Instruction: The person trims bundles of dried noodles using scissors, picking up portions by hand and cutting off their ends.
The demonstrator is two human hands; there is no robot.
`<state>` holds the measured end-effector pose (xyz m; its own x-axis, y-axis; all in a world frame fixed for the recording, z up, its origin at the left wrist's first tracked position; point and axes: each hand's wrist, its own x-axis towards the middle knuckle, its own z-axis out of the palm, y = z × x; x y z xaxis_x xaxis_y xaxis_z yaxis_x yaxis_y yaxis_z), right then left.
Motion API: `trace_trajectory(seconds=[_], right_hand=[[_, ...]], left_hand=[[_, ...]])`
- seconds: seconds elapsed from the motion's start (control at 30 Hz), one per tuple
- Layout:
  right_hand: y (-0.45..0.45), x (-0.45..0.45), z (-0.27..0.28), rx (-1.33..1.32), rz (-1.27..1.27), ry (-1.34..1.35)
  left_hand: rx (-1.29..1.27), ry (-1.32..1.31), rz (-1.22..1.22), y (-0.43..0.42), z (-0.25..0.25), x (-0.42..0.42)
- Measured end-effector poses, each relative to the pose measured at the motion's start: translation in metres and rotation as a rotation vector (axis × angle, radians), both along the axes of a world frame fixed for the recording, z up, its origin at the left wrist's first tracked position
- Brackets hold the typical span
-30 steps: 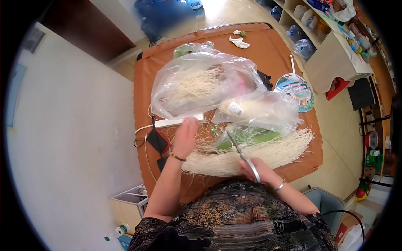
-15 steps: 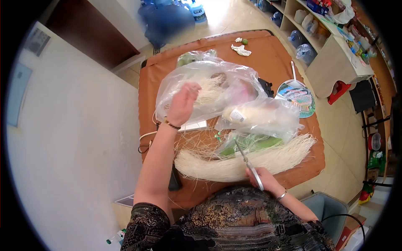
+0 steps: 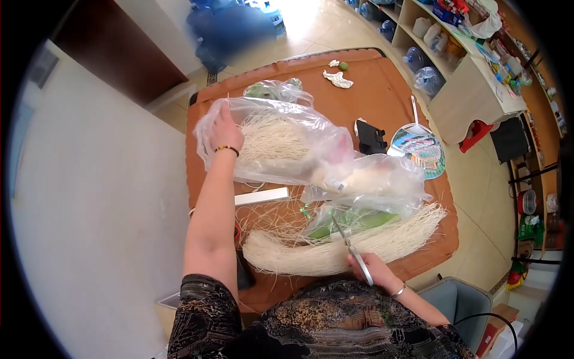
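Observation:
My left hand is closed on the left edge of a large clear plastic bag, which holds a pile of pale noodle-like strands. In my right hand is a pair of scissors, their blades pointing up and away from me. Beneath the scissors a long bundle of pale strands lies across the near part of the table. Just beyond it are a bag with green contents and another clear bag with pale contents.
The brown tabletop also bears a black device, a round fan, crumpled tissue, a small green fruit and a white bar. Shelves stand at the right, a wall at the left.
My left hand has moved away from me and leftward, from near the bundle to the large bag, and has closed on it. The bag is pulled leftward. My right hand still holds the scissors.

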<state>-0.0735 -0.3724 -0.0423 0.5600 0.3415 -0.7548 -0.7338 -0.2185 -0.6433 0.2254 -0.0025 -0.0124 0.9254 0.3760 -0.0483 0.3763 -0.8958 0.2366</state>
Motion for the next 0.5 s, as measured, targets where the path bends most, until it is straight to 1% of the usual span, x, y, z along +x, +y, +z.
trace_trajectory(seconds=[0.07, 0.1, 0.13, 0.2, 0.23, 0.3, 0.33, 0.37, 0.4, 0.43, 0.5], right_hand=[[0.000, 0.000, 0.000, -0.030, 0.031, -0.035], [0.000, 0.000, 0.001, -0.058, 0.063, -0.073], [-0.001, 0.004, 0.006, -0.061, 0.065, -0.073], [-0.001, 0.014, 0.025, -0.042, 0.147, -0.051], [-0.001, 0.020, 0.034, -0.019, 0.130, -0.032], [0.002, 0.045, 0.055, 0.014, 0.104, -0.027], [0.005, 0.062, 0.063, 0.023, 0.073, -0.093], [0.005, 0.081, 0.066, 0.107, 0.035, -0.186], [0.006, 0.101, 0.066, -0.051, 0.050, -0.322], [0.006, 0.121, 0.065, -0.210, 0.063, -0.456], [-0.008, 0.160, 0.057, -0.035, -0.214, -0.360]], left_hand=[[0.089, -0.133, -0.187, 0.006, -0.007, 0.004], [0.113, 0.071, -0.262, -0.014, 0.026, -0.004], [0.110, 0.071, -0.261, -0.018, 0.026, -0.003], [-0.006, 0.044, -0.454, -0.024, 0.024, -0.001], [-0.011, 0.052, -0.455, -0.026, 0.023, 0.000], [-0.305, -0.142, -0.408, -0.030, 0.026, 0.010], [-0.308, -0.142, -0.409, -0.030, 0.024, 0.016], [-0.092, -0.338, -0.411, -0.027, 0.021, 0.022], [0.128, -0.536, -0.406, -0.024, 0.022, 0.026], [0.022, -0.541, -0.448, -0.021, 0.026, 0.028], [-0.002, -0.558, -0.505, -0.014, 0.025, 0.032]])
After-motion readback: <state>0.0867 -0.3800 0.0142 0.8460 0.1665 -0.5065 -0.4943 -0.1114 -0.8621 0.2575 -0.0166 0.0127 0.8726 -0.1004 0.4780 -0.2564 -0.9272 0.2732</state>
